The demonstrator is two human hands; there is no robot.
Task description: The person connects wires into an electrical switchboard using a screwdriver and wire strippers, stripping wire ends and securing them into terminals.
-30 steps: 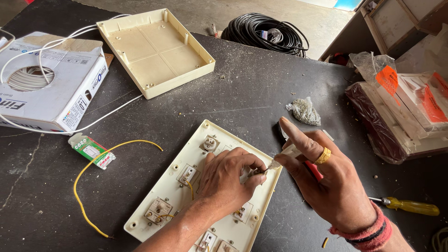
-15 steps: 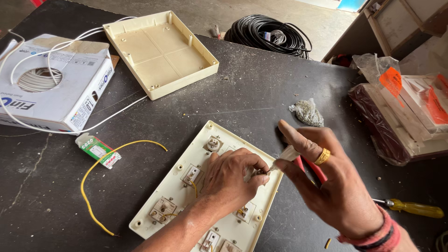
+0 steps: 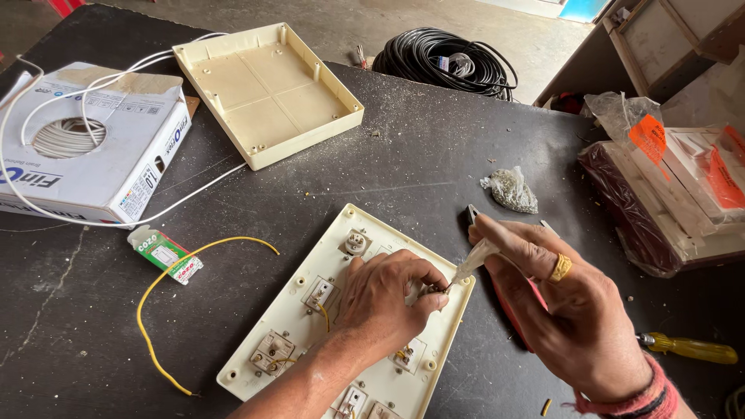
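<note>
Head view: the cream switch plate [image 3: 310,341] lies face down on the near part of the black table [image 3: 403,163]. Since a second ago the left hand [image 3: 384,299] has barely shifted, fingers pinched narrow on a fitting near the plate's right edge. The right hand [image 3: 570,318] has eased in, its fingers closed around a clear-handled screwdriver [image 3: 472,264] whose tip now meets that fitting, so the work there carries on. Open tabletop lies between the plate and the cream back box [image 3: 268,93] far left. A yellow wire [image 3: 167,310] curls left; a yellow-handled screwdriver [image 3: 691,349] lies near right.

right hand [image 3: 570,322] edged slightly closer to switch plate [image 3: 310,326]
</note>
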